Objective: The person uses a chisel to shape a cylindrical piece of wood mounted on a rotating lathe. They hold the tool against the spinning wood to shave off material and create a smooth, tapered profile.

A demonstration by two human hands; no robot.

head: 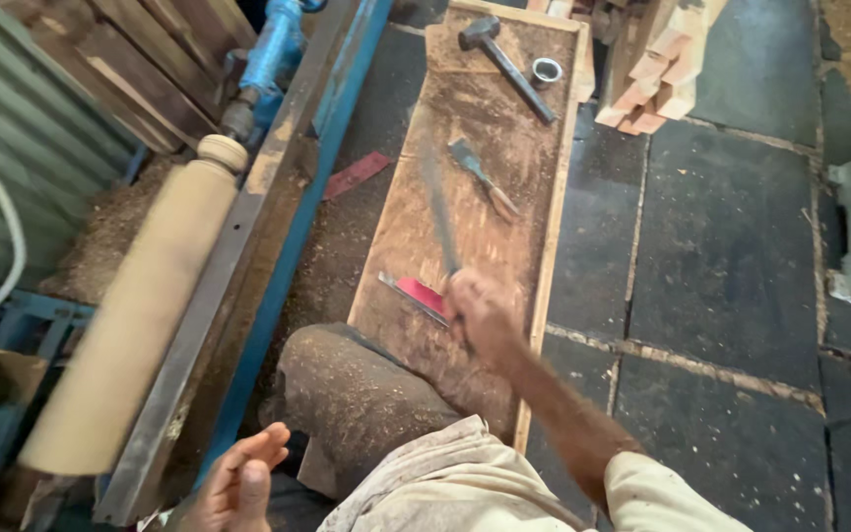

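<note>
two hands: right hand fisted on long chisel, frame centre, over wooden tray; left hand spread, empty, bottom left.

Your hands at the lathe

Your right hand grips a long chisel over the sawdust-covered tray; your left hand hangs open.

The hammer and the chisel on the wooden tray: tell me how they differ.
The hammer lies at the tray's far end; the chisel lies mid-tray. The hammer has a blocky dark head on a dark handle; the chisel has a flat blade and pale wooden handle. Both lie untouched, slanting alike, amid sawdust.
</note>
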